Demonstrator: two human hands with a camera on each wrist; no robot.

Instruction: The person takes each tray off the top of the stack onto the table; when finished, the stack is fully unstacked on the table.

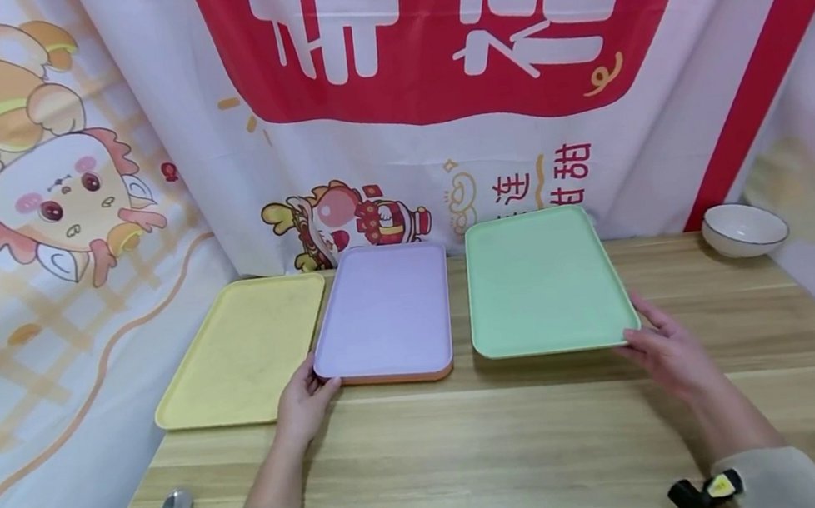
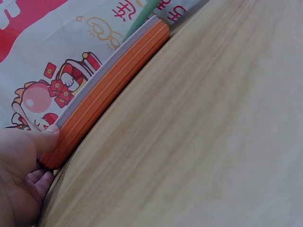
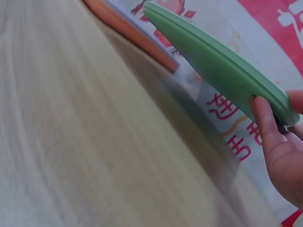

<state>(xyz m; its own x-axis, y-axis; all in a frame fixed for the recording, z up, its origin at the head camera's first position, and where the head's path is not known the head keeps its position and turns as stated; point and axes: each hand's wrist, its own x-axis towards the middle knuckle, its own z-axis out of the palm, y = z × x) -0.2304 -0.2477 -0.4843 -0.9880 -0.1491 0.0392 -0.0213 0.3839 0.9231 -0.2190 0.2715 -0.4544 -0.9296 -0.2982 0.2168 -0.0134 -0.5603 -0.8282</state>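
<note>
Pinching green tray (image 1: 547,284) by its lower-right corner with right hand (image 1: 669,350): thumb over the rim, fingers underneath per right-wrist view. Located right of centre in head view, raised off the tabletop (image 1: 476,456). Also pinching, with left hand (image 1: 305,404), the lower-left corner of lavender tray (image 1: 387,311) and orange stack (image 1: 392,379) under it, centre-left of frame, just right of yellow tray (image 1: 241,352).

Main risk, by judgement: losing the green one at that corner. Held at one corner only, so liable to twist or dip toward the upper left, likely from slipping at the fingertips. Could also snag on printed curtain (image 1: 366,154) if pushed toward top of frame; can't tell whether touching there. If swung left while low, could knock lavender's right edge and shift it off the orange. Might skew the stack too by tugging with the left grip.

Orientation: flat face up toward head camera, seemingly a bit tilted per right-wrist view. No distinct front end to call. Long axis hard to settle because of foreshortening; probably running bottom to top of frame, leaning slightly left at the top.
</note>
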